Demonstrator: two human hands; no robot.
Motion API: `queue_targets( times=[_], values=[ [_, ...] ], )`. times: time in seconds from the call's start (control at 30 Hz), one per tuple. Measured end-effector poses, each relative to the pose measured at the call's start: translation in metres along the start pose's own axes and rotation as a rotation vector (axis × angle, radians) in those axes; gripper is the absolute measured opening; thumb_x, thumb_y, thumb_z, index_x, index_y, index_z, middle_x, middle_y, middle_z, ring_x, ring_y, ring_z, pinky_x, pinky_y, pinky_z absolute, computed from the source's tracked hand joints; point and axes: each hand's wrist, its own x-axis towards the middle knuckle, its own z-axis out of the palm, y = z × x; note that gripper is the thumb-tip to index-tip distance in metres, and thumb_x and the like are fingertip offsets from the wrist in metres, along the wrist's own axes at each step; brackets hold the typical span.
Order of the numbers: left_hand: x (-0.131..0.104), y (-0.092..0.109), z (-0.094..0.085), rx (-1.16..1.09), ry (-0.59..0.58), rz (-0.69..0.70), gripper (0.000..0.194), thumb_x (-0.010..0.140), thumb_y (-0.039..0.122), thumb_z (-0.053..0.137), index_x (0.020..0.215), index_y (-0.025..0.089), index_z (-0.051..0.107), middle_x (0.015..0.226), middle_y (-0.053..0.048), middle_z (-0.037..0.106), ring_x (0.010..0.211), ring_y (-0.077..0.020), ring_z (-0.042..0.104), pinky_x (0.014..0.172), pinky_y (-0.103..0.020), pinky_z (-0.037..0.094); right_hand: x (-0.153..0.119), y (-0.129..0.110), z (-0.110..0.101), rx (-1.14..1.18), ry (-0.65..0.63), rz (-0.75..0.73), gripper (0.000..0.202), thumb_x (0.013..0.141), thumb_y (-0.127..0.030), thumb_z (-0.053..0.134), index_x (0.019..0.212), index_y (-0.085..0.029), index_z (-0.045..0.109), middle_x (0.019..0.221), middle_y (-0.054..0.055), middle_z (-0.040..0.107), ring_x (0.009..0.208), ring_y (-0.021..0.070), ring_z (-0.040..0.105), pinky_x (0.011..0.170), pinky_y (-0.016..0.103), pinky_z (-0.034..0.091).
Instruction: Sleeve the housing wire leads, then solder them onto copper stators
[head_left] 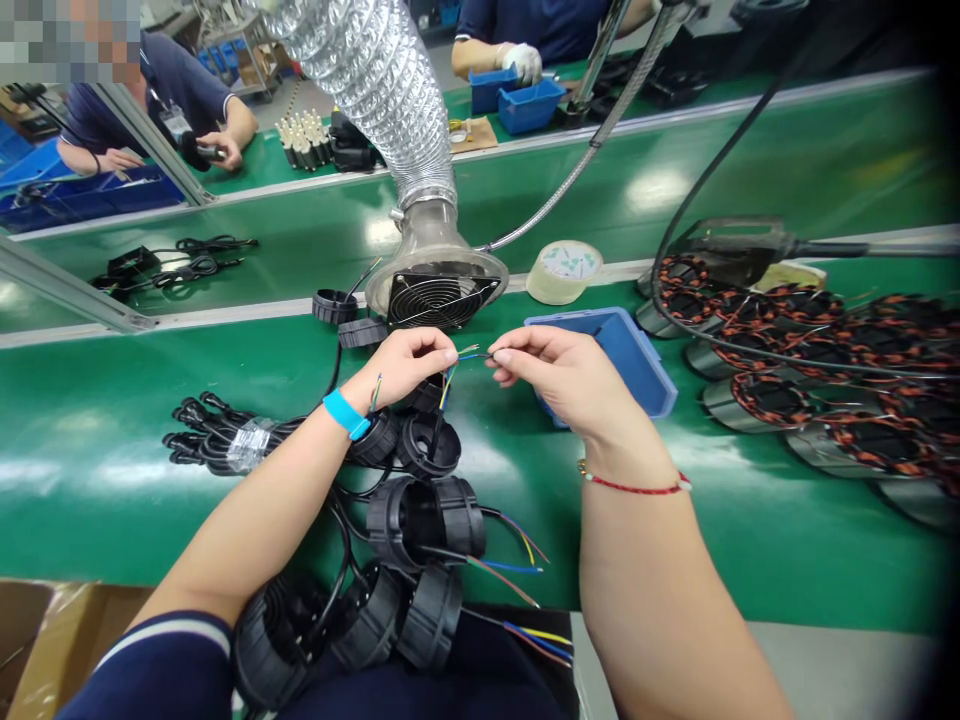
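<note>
My left hand (409, 365), with a blue band at the wrist, is closed in a pinch on thin coloured wires (466, 356). Facing it, my right hand (559, 375) pinches the dark end of a wire between thumb and forefinger; whether that end is a sleeve or bare wire is too small to tell. A blue and yellow pair of wires (447, 385) hangs below, over a black ring-shaped cap (429, 445). More black plastic caps (426, 520) with cables through them lie nearer me, their blue, brown and yellow ends (517, 570) sticking out to the right.
Behind my hands stand a fume fan (446, 300) on a silver duct (375, 90) and a tape roll (564, 272). A blue bin (637, 365) sits beyond my right hand, with several copper-wound stators (772, 400) farther right. Bundled black cables (240, 440) lie left. Co-workers sit opposite.
</note>
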Motion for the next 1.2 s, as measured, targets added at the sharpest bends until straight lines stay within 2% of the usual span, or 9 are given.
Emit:
queue_targets(
  times=[0.13,0.27,0.5,0.63,0.73,0.83,1.0,1.2],
  values=[
    [0.0,0.001,-0.001,-0.005,-0.017,-0.023,0.035,0.07,0.045,0.07,0.069,0.013,0.059,0.063,0.002,0.054,0.061,-0.0089,0.044,0.061,-0.023,0.036,0.005,0.003,0.005,0.157,0.028,0.064,0.032,0.06,-0.04,0.081,0.076,-0.016,0.066,0.066,0.0,0.065,0.056,0.0097,0.057,0.056,0.025,0.049],
    [0.0,-0.001,-0.001,-0.012,0.008,-0.013,0.031,0.072,0.042,0.068,0.069,0.013,0.059,0.064,0.002,0.054,0.062,-0.0091,0.045,0.062,-0.023,0.037,0.007,0.006,0.01,0.204,0.036,0.105,0.033,0.058,-0.04,0.082,0.075,-0.017,0.066,0.066,0.0,0.065,0.056,0.0098,0.058,0.055,0.024,0.049],
    [0.0,-0.002,0.0,-0.03,0.087,-0.036,0.023,0.077,0.034,0.062,0.068,0.013,0.057,0.064,0.002,0.055,0.062,-0.0088,0.046,0.064,-0.023,0.038,0.01,0.015,0.022,0.172,0.122,-0.024,0.03,0.062,-0.041,0.079,0.077,-0.018,0.066,0.067,0.0,0.066,0.058,0.0108,0.06,0.06,0.027,0.052],
    [0.0,-0.003,0.001,-0.043,0.137,-0.038,0.024,0.078,0.034,0.06,0.067,0.013,0.055,0.064,0.002,0.055,0.062,-0.0087,0.046,0.064,-0.023,0.038,0.011,0.02,0.034,0.174,0.183,-0.039,0.027,0.063,-0.038,0.078,0.077,-0.018,0.066,0.072,0.0,0.067,0.064,0.0116,0.062,0.067,0.028,0.052],
    [0.0,-0.001,0.002,-0.069,0.154,-0.043,0.023,0.078,0.032,0.061,0.067,0.013,0.055,0.063,0.003,0.054,0.061,-0.0084,0.046,0.063,-0.022,0.037,0.011,0.021,0.042,0.189,0.176,-0.033,0.025,0.063,-0.037,0.077,0.076,-0.018,0.066,0.072,0.0,0.067,0.064,0.0112,0.061,0.067,0.028,0.052],
    [0.0,0.001,0.002,-0.086,0.144,-0.058,0.022,0.078,0.031,0.061,0.067,0.013,0.056,0.063,0.002,0.054,0.061,-0.0085,0.046,0.064,-0.022,0.037,0.012,0.021,0.041,0.217,0.169,-0.019,0.025,0.064,-0.037,0.077,0.08,-0.019,0.068,0.074,0.0,0.068,0.065,0.0109,0.061,0.068,0.028,0.052],
    [-0.001,0.003,0.001,-0.088,0.117,-0.087,0.021,0.076,0.03,0.061,0.066,0.012,0.059,0.064,0.001,0.058,0.063,-0.0096,0.05,0.065,-0.023,0.039,0.012,0.019,0.031,0.239,0.244,-0.027,0.024,0.065,-0.037,0.076,0.082,-0.021,0.068,0.076,0.0,0.069,0.065,0.0107,0.061,0.067,0.027,0.051],
    [-0.002,0.005,0.001,-0.045,0.097,-0.086,0.021,0.076,0.031,0.061,0.065,0.013,0.061,0.062,0.001,0.059,0.06,-0.0094,0.049,0.064,-0.023,0.04,0.011,0.017,0.03,0.175,0.207,-0.038,0.024,0.067,-0.038,0.075,0.082,-0.021,0.068,0.077,0.0,0.069,0.068,0.012,0.062,0.07,0.029,0.052]
  ],
)
